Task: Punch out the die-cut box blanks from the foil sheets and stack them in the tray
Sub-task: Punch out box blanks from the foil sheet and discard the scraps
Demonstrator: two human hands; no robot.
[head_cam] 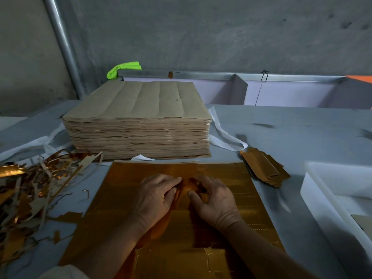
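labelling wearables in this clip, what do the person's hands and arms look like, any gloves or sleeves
Both are bare: no gloves, rings or watch show on the left hand or the right hand. The forearms are uncovered where they are in view. At the bottom left, by the left arm, is what looks like the edge of a pale cream sleeve.

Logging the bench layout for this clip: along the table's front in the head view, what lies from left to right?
Scrap trimmings → left hand → right hand, both picking at the foil sheet → pile of punched blanks → white tray.
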